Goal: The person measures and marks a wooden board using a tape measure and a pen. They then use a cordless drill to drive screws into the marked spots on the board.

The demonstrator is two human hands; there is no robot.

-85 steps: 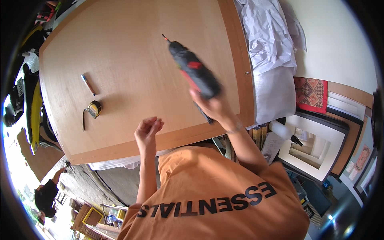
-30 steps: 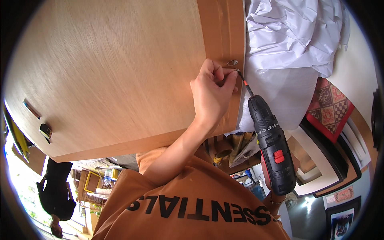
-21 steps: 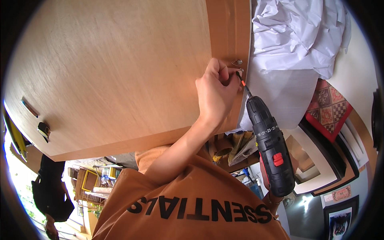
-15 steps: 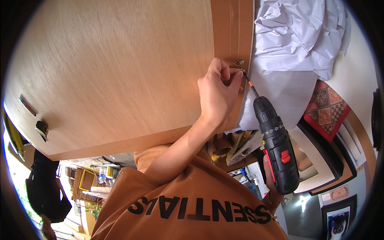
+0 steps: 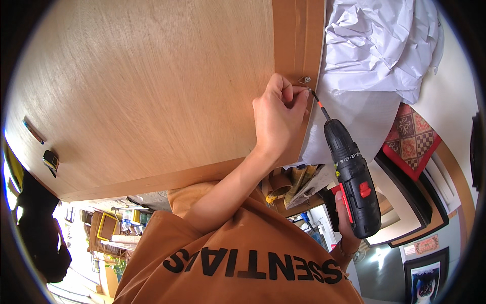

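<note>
My right hand (image 5: pixel 345 215) grips a black and red cordless drill (image 5: pixel 351 172), which points up and left. Its long bit (image 5: pixel 321 105) meets the fingertips of my left hand (image 5: pixel 278 119) near the right edge of a wooden panel (image 5: pixel 152 81). Thumb and forefinger of that hand are pinched together at the bit's tip, on a tiny metal piece largely hidden by them. Just above the fingertips, a small metal fitting (image 5: pixel 304 79) sits on the panel's orange-brown border strip (image 5: pixel 296 35).
Crumpled white sheeting (image 5: pixel 379 45) lies beyond the panel's right edge. A tape measure (image 5: pixel 50 160) and a slim dark object (image 5: pixel 33 130) rest on the panel's left part. Framed pieces (image 5: pixel 420 202) and a red-edged patterned cloth (image 5: pixel 412 134) are at the right.
The drill's body has shifted slightly up and right, with its tip still at my left fingertips. More of my right hand shows below it. A dark figure at the far left has moved left.
</note>
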